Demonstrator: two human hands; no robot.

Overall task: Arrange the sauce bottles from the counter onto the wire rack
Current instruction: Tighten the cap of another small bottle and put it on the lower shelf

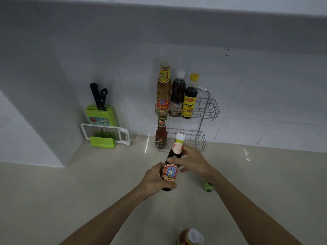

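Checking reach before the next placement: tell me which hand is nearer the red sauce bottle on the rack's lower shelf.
Right. The right hand grips the held bottle's neck just below-right of the red sauce bottle; the left hand holds its base, farther down.

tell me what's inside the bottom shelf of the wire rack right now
One red sauce bottle stands at the left end of the bottom shelf. The rest looks bare, though the dark bottle held by the left hand and right hand covers part of its front.

Person, two bare forearms, left hand (155, 181) and right hand (192, 162): no sleeves, gloves, rings, watch or bands visible; short, unpainted fingernails; fingers (174, 159) slender.
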